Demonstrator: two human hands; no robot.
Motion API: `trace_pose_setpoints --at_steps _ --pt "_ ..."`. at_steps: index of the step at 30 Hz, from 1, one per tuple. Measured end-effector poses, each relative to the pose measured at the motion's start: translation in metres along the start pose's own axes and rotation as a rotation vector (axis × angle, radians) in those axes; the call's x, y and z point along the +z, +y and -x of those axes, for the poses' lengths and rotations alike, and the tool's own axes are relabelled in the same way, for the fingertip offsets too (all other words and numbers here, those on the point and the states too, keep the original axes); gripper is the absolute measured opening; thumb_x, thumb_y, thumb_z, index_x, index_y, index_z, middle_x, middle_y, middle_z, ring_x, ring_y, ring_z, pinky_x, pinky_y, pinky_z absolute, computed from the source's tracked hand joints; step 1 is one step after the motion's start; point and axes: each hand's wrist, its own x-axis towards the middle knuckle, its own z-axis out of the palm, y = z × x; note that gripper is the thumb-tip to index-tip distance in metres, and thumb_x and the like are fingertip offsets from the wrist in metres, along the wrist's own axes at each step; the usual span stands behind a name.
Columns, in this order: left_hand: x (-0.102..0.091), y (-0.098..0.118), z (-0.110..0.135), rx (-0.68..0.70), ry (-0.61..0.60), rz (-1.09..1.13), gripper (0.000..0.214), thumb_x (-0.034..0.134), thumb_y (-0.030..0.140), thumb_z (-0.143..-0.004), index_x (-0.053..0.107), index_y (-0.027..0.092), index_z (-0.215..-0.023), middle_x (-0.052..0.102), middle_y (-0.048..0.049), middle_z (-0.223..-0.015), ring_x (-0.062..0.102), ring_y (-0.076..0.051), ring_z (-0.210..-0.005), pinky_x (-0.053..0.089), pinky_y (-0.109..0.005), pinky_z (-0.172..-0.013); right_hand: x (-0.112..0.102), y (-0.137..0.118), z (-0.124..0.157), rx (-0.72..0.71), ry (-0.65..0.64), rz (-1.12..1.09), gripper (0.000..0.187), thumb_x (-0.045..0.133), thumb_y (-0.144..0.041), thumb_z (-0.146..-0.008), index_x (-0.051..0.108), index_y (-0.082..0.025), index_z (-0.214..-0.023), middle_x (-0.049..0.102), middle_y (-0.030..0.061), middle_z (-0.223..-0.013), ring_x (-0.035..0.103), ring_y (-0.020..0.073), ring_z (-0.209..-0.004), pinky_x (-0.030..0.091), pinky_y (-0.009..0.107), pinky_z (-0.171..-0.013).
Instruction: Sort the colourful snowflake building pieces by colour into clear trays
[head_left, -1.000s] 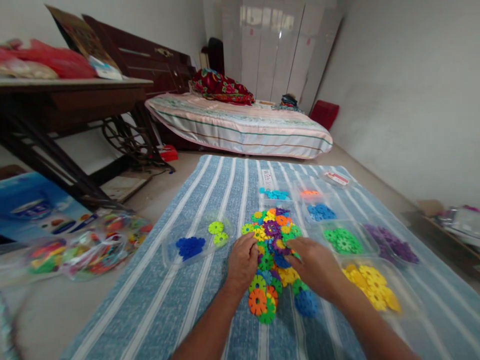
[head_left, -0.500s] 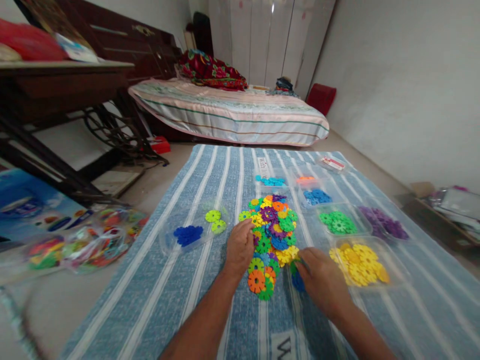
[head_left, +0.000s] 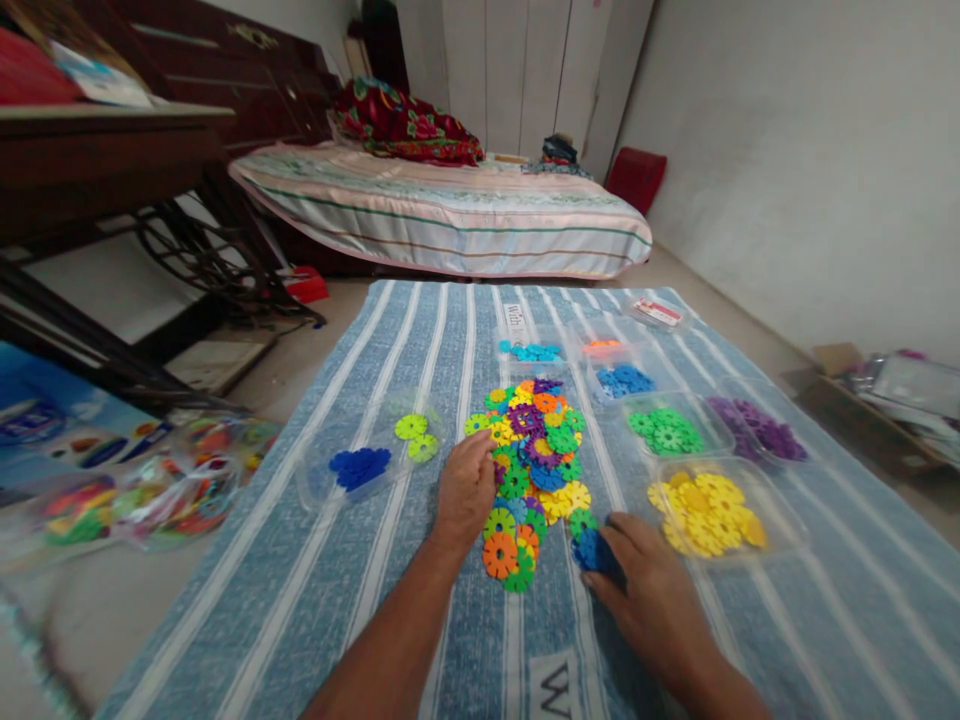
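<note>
A heap of mixed flower-shaped plastic discs [head_left: 529,425] lies on the striped cloth in front of me. My left hand [head_left: 466,487] rests at the heap's left edge, fingers curled together; whether a disc is between them is hidden. Right of the heap's near end, my right hand [head_left: 651,590] has thumb and fingers around blue discs [head_left: 589,550] low over the cloth. A green disc [head_left: 581,521] lies just beyond them. Nearest me in the heap is an orange disc [head_left: 499,555].
Clear trays hold yellow discs [head_left: 709,510], green discs [head_left: 667,430], purple discs [head_left: 761,428], blue discs [head_left: 625,380], light blue discs [head_left: 534,353] and orange discs [head_left: 601,347]. Left, another tray [head_left: 311,485] holds dark blue discs [head_left: 360,466] and two lime discs [head_left: 417,438]. A bed [head_left: 450,215] stands behind.
My right hand has moved slightly nearer me, its thumb and fingers now spread around the blue discs, with the green disc uncovered. My left hand stays by the heap. The view has shifted slightly.
</note>
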Motion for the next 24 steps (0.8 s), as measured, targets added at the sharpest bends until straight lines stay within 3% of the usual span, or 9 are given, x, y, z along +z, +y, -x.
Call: trace_pose_setpoints --at_steps 8,15,17,20,24 --pt "0.001 -0.002 0.0 0.003 0.009 0.003 0.026 0.042 0.016 -0.084 0.065 0.018 -0.094 0.067 -0.0071 -0.111 0.06 -0.02 -0.107 0.049 -0.042 -0.096 0.003 0.009 -0.003 -0.03 0.001 -0.069 0.037 0.062 -0.024 -0.073 0.061 -0.02 -0.109 0.063 0.0101 -0.118 0.058 0.0279 -0.11 0.047 0.045 -0.095" --pt "0.0 -0.003 0.0 -0.006 0.006 0.007 0.025 0.043 0.018 -0.084 0.065 0.019 -0.094 0.067 -0.0071 -0.11 0.061 -0.02 -0.106 0.049 -0.042 -0.095 -0.002 0.018 -0.011 -0.091 -0.09 -0.15 0.036 0.055 -0.026 -0.08 0.057 -0.024 -0.116 0.068 0.006 -0.108 0.065 0.0216 -0.096 0.055 0.034 -0.081" --pt "0.0 -0.003 0.0 -0.002 0.004 0.003 0.025 0.043 0.017 -0.084 0.065 0.019 -0.094 0.067 -0.0068 -0.11 0.061 -0.02 -0.105 0.049 -0.042 -0.095 -0.015 0.019 -0.026 -0.088 -0.045 -0.154 0.034 0.052 -0.03 -0.083 0.056 -0.024 -0.117 0.068 0.0061 -0.108 0.065 0.0215 -0.096 0.054 0.034 -0.081" --pt "0.0 -0.003 0.0 0.006 0.001 -0.008 0.025 0.042 0.016 -0.084 0.065 0.019 -0.094 0.067 -0.0065 -0.111 0.061 -0.019 -0.106 0.049 -0.041 -0.096 -0.048 0.025 -0.071 -0.035 0.142 -0.107 0.035 0.048 -0.035 -0.086 0.055 -0.021 -0.117 0.065 0.01 -0.112 0.061 0.0244 -0.104 0.05 0.038 -0.087" --pt "-0.001 -0.002 0.0 -0.001 0.0 -0.018 0.025 0.042 0.018 -0.085 0.065 0.018 -0.094 0.067 -0.0077 -0.112 0.06 -0.02 -0.107 0.049 -0.041 -0.096 -0.085 0.036 -0.132 0.139 0.364 0.04 0.055 0.049 -0.042 -0.085 0.044 -0.013 -0.131 0.059 0.0185 -0.119 0.059 0.0312 -0.104 0.049 0.045 -0.084"
